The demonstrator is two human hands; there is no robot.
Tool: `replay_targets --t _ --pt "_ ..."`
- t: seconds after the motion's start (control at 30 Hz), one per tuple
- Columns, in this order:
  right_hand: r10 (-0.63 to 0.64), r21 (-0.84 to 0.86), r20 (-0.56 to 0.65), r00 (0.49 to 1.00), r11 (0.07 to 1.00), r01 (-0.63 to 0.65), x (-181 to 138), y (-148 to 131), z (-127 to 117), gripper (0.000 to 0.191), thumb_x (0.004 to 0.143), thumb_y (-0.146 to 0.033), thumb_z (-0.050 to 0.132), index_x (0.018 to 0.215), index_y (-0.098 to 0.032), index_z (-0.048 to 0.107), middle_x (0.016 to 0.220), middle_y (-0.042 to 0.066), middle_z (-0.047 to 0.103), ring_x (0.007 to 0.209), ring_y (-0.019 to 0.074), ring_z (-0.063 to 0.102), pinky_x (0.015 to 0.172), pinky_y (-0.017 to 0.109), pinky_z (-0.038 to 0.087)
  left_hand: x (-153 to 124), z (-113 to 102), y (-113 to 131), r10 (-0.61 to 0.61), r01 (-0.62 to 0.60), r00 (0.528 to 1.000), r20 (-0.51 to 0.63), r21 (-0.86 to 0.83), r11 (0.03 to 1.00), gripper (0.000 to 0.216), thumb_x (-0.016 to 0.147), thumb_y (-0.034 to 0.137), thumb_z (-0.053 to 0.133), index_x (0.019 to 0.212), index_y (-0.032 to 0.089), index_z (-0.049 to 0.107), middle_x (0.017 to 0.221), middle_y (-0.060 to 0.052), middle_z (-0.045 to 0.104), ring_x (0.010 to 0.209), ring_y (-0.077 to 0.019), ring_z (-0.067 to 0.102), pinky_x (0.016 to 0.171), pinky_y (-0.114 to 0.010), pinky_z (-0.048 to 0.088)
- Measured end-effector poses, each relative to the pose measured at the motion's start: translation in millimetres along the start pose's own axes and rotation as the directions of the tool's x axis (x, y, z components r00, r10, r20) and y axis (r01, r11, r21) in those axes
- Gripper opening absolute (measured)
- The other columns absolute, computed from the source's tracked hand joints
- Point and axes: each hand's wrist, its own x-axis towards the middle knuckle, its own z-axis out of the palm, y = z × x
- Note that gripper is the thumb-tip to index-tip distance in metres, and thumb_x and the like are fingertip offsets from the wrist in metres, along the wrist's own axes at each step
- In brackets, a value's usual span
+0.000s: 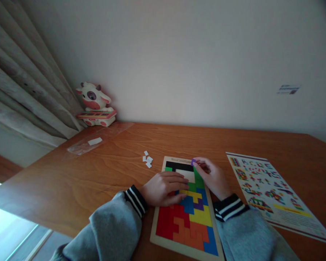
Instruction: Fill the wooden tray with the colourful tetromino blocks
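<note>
Lower centre of frame, on the table (97, 188) | puzzle board (176, 159) lies between our sleeves | right hand (213, 177) pinches purple piece (193, 161) in curled fingertips at the board's upper right | left hand (163, 188) lies flat on the board's left, fingers extended, gripping nothing | our judgement: pin the board, lower the piece flat, edges square to the pale gap (186, 175)

The left hand (164, 188) lies flat, palm down, while the right hand (213, 177) curls in a pinch.

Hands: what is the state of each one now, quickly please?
Left hand: open, fingers lying flat on the puzzle board, nothing seen in it.
Right hand: closed, fingertips pinching a purple piece.
</note>
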Motion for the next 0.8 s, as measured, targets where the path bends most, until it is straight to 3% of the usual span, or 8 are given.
replay_targets --t 0.1,0.37,0.57,0.7,0.8 --pt "-0.027 -0.013 0.006 1.0 1.0 0.027 -1.2 -4.4 -0.3 0.034 0.089 -0.049 0.058 0.105 -0.022 0.069 0.097 0.009 0.075 0.087 0.0236 0.07 0.079 0.039 0.056 -0.6 -0.7 -1.6 -0.063 0.062 0.997 0.039 0.026 0.998 0.035 0.096 0.034 0.055 0.126 0.017 0.061 0.126 -0.013 0.067 0.12 -0.0229 0.062 0.105 -0.037 0.049" --pt "0.012 0.031 -0.015 1.0 0.999 -0.011 0.1 4.1 1.0 0.041 0.088 -0.05 0.061 0.114 -0.019 0.065 0.1 0.01 0.074 0.084 0.0235 0.071 0.076 0.039 0.058 -1.1 2.3 -4.2 -0.005 0.005 0.998 0.058 0.011 1.0 0.026 0.097 0.031 0.053 0.113 0.016 0.067 0.116 -0.009 0.072 0.114 -0.0222 0.065 0.1 -0.034 0.052" --pt "-0.068 -0.017 0.05 0.996 0.997 0.069 -1.2 -7.1 0.6 0.028 0.09 -0.047 0.058 0.096 -0.022 0.07 0.1 0.009 0.074 0.091 0.0251 0.071 0.083 0.042 0.056 -1.4 1.4 -4.4 -0.006 0.004 0.998 0.063 0.018 1.0 0.024 0.097 0.031 0.053 0.111 0.017 0.067 0.116 -0.008 0.072 0.114 -0.0214 0.065 0.1 -0.034 0.051" --pt "-0.011 0.119 0.037 0.999 0.993 0.006 -3.3 -4.3 5.9 0.037 0.086 -0.046 0.064 0.112 -0.02 0.061 0.103 0.011 0.073 0.089 0.0235 0.072 0.082 0.039 0.059 -1.1 1.1 -4.2 -0.003 0.001 0.998 0.068 0.024 1.0 0.023 0.097 0.03 0.053 0.11 0.017 0.067 0.116 -0.008 0.072 0.114 -0.0204 0.065 0.099 -0.033 0.051" --pt "0.005 0.132 0.026 1.0 0.991 -0.009 -4.2 0.3 8.0 0.041 0.085 -0.047 0.066 0.115 -0.02 0.059 0.102 0.011 0.074 0.087 0.0235 0.073 0.078 0.039 0.06 -0.4 0.7 -3.4 -0.007 0.005 0.997 0.073 0.03 1.0 0.023 0.097 0.031 0.052 0.109 0.017 0.068 0.115 -0.009 0.072 0.113 -0.0202 0.065 0.099 -0.033 0.051"
